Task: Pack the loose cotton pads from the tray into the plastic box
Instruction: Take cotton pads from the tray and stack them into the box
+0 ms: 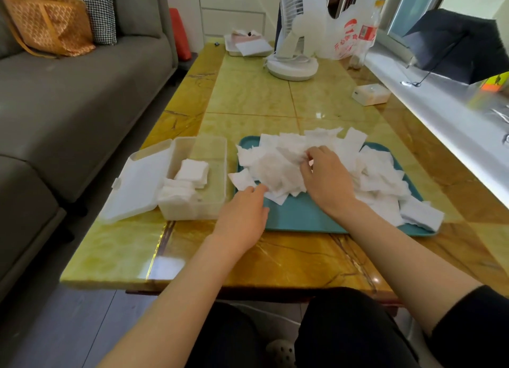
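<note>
The cotton pads [278, 172] pinched in the right hand [327, 180] look soft, matt and faintly fibrous, thin enough to seem a little sheer at the edges. Under the grip, the tray [297, 216] is smooth teal plastic with a dull sheen. Just left of the grip, the plastic box [209, 158] is frosted, translucent and smooth, and its lid [137, 185] is the same milky plastic. Beneath it all the table [248, 97] has a polished, marble-patterned yellow top, glossy enough to throw back the window light. Far left of the grip, the sofa [68, 92] is matt grey woven cloth.
</note>
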Demonstrator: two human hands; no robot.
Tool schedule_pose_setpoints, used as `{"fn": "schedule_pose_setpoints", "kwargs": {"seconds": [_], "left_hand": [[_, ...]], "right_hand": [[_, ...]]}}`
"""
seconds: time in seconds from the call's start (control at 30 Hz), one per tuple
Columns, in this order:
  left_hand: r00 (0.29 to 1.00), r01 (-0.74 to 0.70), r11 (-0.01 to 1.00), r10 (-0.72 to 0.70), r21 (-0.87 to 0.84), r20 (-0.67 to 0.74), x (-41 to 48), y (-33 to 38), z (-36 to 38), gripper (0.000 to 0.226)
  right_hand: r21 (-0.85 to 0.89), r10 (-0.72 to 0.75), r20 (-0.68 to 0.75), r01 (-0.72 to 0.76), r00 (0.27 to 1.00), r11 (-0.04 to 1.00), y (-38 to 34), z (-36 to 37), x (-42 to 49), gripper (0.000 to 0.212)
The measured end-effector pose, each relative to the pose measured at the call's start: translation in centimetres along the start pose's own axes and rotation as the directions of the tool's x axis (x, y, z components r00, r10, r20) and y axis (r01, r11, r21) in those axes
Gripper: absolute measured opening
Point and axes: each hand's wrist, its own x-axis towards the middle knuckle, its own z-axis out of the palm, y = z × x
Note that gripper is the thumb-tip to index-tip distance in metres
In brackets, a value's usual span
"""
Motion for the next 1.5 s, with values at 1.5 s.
{"fn": "schedule_pose_setpoints", "kwargs": {"seconds": [1.5], "left_hand": [[0.989, 0.089, 0.507, -0.144, -0.857, 0.018, -1.4, 4.1, -1.8, 0.024]], "right_hand": [[0.781, -0.050, 0.323, -0.236, 0.945, 0.578, -1.5, -5.7, -4.5, 0.007]]}}
